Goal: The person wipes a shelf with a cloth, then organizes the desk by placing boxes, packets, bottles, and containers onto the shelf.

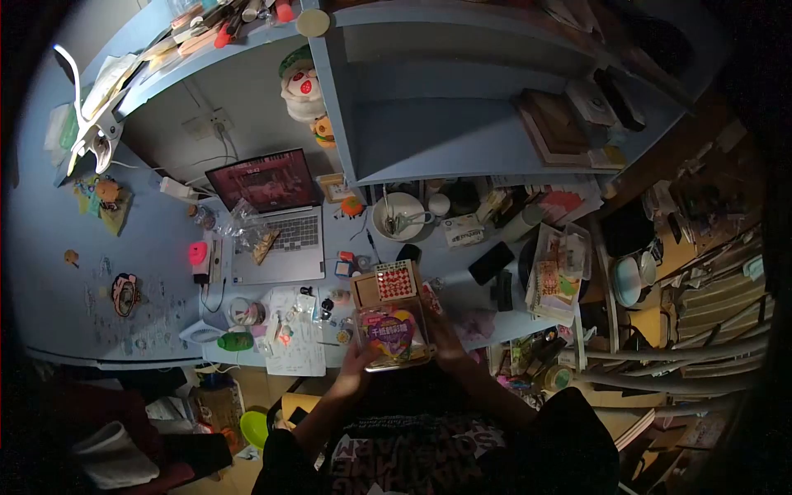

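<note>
A box (422, 356) is held over the desk's front edge, close to my body. Inside it lies a purple packet (389, 332) with a heart-shaped label and bright colours. My left hand (356, 363) grips the near left side of the box, and its thumb reaches toward the packet. On the opposite side, my right hand (446, 341) is closed around the edge, its fingertips partly hidden. Just beyond the box, overlapping it in this view, are a brown tray-like piece (365, 292) and a red-and-white patterned card (397, 282).
An open laptop (285, 247) with a small clear bag on it stands at the back left. A white bowl (398, 216) with utensils is behind the box. To the right lie a black phone (491, 262) and a plastic bin (568, 247). White papers (294, 351) lie left.
</note>
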`<state>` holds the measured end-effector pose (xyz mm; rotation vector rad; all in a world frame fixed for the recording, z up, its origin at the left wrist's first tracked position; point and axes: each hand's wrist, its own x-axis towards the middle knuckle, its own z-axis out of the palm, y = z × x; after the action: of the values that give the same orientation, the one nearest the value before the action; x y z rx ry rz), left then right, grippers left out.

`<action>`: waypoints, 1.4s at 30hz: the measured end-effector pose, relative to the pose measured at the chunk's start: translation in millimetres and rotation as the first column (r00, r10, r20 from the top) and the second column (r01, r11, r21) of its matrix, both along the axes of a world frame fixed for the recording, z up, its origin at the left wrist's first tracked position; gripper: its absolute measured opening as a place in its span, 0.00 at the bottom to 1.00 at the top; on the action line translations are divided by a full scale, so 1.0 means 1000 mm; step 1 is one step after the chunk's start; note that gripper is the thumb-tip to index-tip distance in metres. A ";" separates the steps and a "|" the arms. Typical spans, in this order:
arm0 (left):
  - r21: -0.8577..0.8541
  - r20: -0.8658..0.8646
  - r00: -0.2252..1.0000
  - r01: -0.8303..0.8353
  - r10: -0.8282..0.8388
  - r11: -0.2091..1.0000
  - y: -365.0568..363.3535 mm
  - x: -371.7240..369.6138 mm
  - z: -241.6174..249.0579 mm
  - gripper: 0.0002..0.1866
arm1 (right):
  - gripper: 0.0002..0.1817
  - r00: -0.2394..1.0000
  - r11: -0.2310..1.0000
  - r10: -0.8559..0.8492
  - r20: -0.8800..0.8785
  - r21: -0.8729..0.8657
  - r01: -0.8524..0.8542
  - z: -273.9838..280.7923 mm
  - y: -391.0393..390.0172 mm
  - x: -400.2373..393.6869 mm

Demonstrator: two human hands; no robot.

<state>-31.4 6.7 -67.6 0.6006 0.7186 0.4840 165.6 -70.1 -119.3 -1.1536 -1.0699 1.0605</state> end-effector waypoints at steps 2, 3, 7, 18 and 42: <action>0.129 -0.072 0.997 -0.020 0.030 0.991 -0.002 0.007 0.003 0.32 | 0.28 0.993 0.994 -0.048 0.104 0.102 0.037 -0.015 -0.004 0.003; 0.128 -0.071 0.997 -0.014 0.024 0.992 -0.002 0.008 0.004 0.32 | 0.27 0.992 1.000 -0.003 -0.125 0.005 0.004 -0.011 0.000 0.005; 0.315 -0.174 0.979 0.161 -0.109 0.935 0.001 0.003 -0.022 0.34 | 0.27 0.860 0.995 -0.076 -0.504 -0.094 0.032 -0.050 -0.009 0.008; 0.079 0.139 0.968 0.200 -0.210 0.977 0.028 0.119 0.056 0.33 | 0.28 0.920 0.911 -0.390 -0.045 -0.168 0.377 0.106 -0.003 0.081; 0.374 0.019 0.947 0.291 -0.321 0.880 0.144 0.452 0.141 0.36 | 0.41 0.728 0.872 -0.430 0.534 0.037 0.488 0.126 0.064 0.404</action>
<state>420.5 150.4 73.8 1.0250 0.4433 0.3445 570.1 -6.0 6.3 -1.7573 -1.0594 0.4024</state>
